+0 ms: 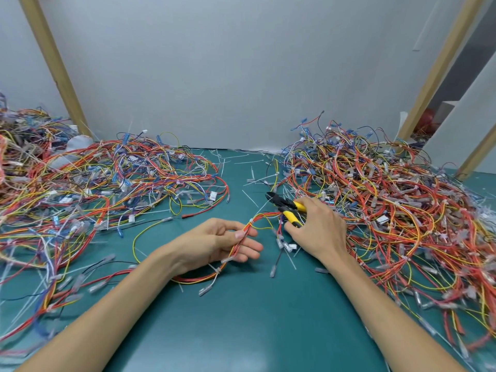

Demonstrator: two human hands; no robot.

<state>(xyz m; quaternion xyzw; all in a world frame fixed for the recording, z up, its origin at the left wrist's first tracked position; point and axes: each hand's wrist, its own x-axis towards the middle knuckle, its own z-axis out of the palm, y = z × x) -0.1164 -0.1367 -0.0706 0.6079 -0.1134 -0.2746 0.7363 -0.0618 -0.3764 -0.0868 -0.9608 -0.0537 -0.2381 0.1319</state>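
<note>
Left hand [214,245] holds one wire bundle [261,217], right hand [319,229] one cutter [288,204].

We see the left hand [222,244] pinching a red-and-orange wire bundle [243,237] while the right hand [318,229] grips yellow-handled cutters [288,208] just beside it, above the green mat [255,318].

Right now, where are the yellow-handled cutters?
Head view, right of centre: the cutters are gripped in the right hand at the inner edge of the right wire pile, black tip pointing left, beyond the wire bundle the left hand holds.
</note>
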